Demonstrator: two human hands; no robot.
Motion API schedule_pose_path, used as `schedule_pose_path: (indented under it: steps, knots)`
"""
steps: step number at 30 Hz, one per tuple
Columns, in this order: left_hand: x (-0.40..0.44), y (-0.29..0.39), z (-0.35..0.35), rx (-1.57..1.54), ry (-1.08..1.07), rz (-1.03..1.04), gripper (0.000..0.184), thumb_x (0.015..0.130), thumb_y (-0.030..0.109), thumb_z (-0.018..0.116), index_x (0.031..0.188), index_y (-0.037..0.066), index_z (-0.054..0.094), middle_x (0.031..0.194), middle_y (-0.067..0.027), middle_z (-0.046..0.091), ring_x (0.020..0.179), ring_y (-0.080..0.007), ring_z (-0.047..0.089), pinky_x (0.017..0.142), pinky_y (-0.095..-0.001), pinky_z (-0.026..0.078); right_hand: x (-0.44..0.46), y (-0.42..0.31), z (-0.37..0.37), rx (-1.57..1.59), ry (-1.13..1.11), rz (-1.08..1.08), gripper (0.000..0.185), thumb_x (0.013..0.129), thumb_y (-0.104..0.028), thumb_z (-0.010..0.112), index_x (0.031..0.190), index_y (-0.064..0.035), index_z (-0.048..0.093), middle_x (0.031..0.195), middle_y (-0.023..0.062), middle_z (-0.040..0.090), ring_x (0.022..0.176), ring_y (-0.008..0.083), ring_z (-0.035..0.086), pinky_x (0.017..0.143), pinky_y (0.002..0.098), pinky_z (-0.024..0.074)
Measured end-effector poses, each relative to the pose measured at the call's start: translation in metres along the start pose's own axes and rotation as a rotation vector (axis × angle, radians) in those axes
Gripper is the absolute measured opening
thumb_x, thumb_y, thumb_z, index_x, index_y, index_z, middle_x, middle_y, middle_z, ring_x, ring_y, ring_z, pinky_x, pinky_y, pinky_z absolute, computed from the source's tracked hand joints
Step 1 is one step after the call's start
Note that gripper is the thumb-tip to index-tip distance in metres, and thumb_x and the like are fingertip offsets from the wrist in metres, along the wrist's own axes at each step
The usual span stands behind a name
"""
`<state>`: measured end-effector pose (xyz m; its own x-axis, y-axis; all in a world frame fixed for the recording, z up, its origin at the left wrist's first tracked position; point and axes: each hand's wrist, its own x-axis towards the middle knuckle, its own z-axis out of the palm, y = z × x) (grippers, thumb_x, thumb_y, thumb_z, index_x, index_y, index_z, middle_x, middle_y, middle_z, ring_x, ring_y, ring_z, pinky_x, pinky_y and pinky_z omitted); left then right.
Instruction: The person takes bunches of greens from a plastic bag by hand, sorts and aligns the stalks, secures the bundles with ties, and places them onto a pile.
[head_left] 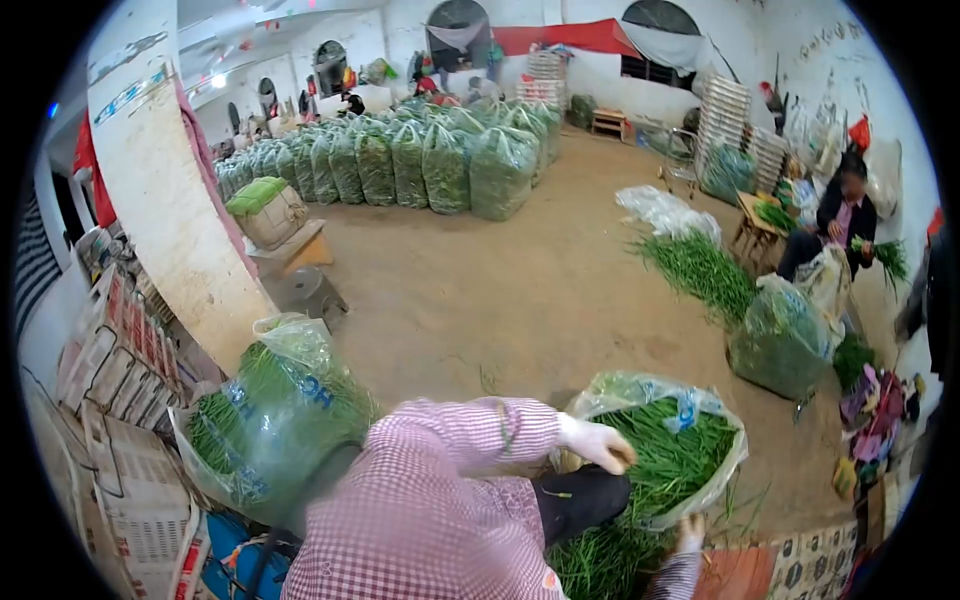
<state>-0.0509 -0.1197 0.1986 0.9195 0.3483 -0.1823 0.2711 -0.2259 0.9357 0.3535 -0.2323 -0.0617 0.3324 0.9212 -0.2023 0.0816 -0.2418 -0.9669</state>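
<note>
Left hand (600,447) droops beside the open bag (737,455), right hand (690,531) near its rim; I can't tell either grip.

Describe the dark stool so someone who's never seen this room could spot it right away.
Find the thick whitish pillar on the left of the view. Just right of its lower part, beyond a big bag of greens, stands a low stool. Its dark seat sets it apart from the wooden bench behind, which holds a green-topped bundle.
</note>
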Motion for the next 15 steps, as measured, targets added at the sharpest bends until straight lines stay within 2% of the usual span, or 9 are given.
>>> schedule_pose_path:
  steps: [2, 4, 6, 7, 8, 9, 11, 12, 15]
  knots:
    - [-0.032, -0.006, -0.019, 0.034, 0.088, -0.133, 0.050, 0.090, 0.025, 0.061, 0.130, -0.002, 0.048, 0.128, -0.0149, 0.056, 0.115, -0.0204, 0.054, 0.101, -0.0318, 0.041, -0.055, -0.081, 0.069, 0.022, -0.073, 0.159, 0.063, 0.086, -0.018, 0.064, 0.139, 0.0021, 0.035, 0.141, 0.0188, 0.039, 0.126, 0.0287, 0.042, 0.101, 0.0364, 0.0362]
    - [-0.029, -0.034, -0.030, 0.031, 0.203, -0.128, 0.048, 0.090, 0.026, 0.062, 0.129, 0.000, 0.051, 0.126, -0.0139, 0.057, 0.114, -0.0202, 0.055, 0.101, -0.0319, 0.041, -0.044, -0.040, 0.087, 0.114, -0.206, 0.170, 0.063, 0.085, -0.013, 0.065, 0.139, 0.0020, 0.036, 0.142, 0.0183, 0.039, 0.129, 0.0283, 0.039, 0.105, 0.0350, 0.0324]
    - [-0.008, -0.053, -0.034, -0.088, 0.208, -0.155, 0.049, 0.089, 0.027, 0.062, 0.129, 0.000, 0.050, 0.123, -0.0129, 0.059, 0.114, -0.0196, 0.055, 0.100, -0.0323, 0.040, -0.063, -0.055, 0.103, 0.121, -0.222, 0.224, 0.063, 0.085, -0.011, 0.065, 0.139, 0.0026, 0.035, 0.141, 0.0186, 0.040, 0.129, 0.0275, 0.040, 0.105, 0.0349, 0.0332]
    - [0.008, -0.056, -0.031, -0.138, 0.181, -0.157, 0.049, 0.090, 0.027, 0.062, 0.129, 0.001, 0.050, 0.121, -0.0124, 0.060, 0.114, -0.0192, 0.055, 0.101, -0.0328, 0.040, -0.057, -0.025, 0.099, -0.034, -0.231, 0.124, 0.064, 0.086, -0.016, 0.065, 0.140, -0.0009, 0.035, 0.131, 0.0156, 0.049, 0.104, 0.0200, 0.054, 0.084, 0.0306, 0.0465]
    - [0.024, -0.063, -0.029, -0.072, 0.161, -0.143, 0.050, 0.090, 0.027, 0.061, 0.130, 0.001, 0.049, 0.124, -0.0128, 0.059, 0.115, -0.0197, 0.054, 0.102, -0.0329, 0.040, -0.054, -0.016, 0.098, -0.061, -0.248, 0.201, 0.065, 0.086, -0.018, 0.065, 0.140, -0.0001, 0.035, 0.135, 0.0176, 0.047, 0.116, 0.0231, 0.051, 0.093, 0.0319, 0.0439]
    - [0.040, -0.071, -0.025, -0.004, 0.124, -0.139, 0.051, 0.090, 0.028, 0.061, 0.131, 0.001, 0.048, 0.127, -0.0136, 0.056, 0.117, -0.0203, 0.053, 0.102, -0.0329, 0.040, -0.081, -0.071, 0.105, 0.008, -0.202, 0.218, 0.066, 0.085, -0.021, 0.066, 0.139, 0.0011, 0.036, 0.136, 0.0198, 0.046, 0.124, 0.0261, 0.045, 0.101, 0.0333, 0.0389]
    - [0.074, -0.088, -0.019, -0.081, 0.024, -0.200, 0.054, 0.089, 0.029, 0.061, 0.133, 0.001, 0.047, 0.130, -0.0151, 0.054, 0.120, -0.0214, 0.051, 0.102, -0.0338, 0.040, -0.078, -0.052, 0.093, -0.234, -0.109, 0.129, 0.068, 0.084, -0.029, 0.067, 0.137, 0.0029, 0.039, 0.134, 0.0203, 0.048, 0.124, 0.0263, 0.046, 0.103, 0.0327, 0.0368]
    - [0.092, -0.099, -0.017, -0.019, -0.012, -0.198, 0.054, 0.089, 0.028, 0.061, 0.134, 0.002, 0.046, 0.130, -0.0143, 0.054, 0.119, -0.0216, 0.051, 0.101, -0.0336, 0.041, -0.074, -0.051, 0.086, -0.290, -0.124, 0.145, 0.076, 0.084, -0.037, 0.065, 0.138, 0.0058, 0.034, 0.138, 0.0238, 0.044, 0.127, 0.0313, 0.044, 0.104, 0.0349, 0.0355]
    - [0.138, -0.111, -0.005, 0.109, -0.009, -0.223, 0.054, 0.088, 0.027, 0.059, 0.134, 0.001, 0.045, 0.132, -0.0167, 0.052, 0.120, -0.0260, 0.052, 0.103, -0.0338, 0.040, -0.052, -0.055, 0.069, -0.394, -0.061, 0.165, 0.075, 0.083, -0.044, 0.060, 0.138, 0.0021, 0.037, 0.135, 0.0234, 0.047, 0.126, 0.0309, 0.046, 0.105, 0.0341, 0.0353]
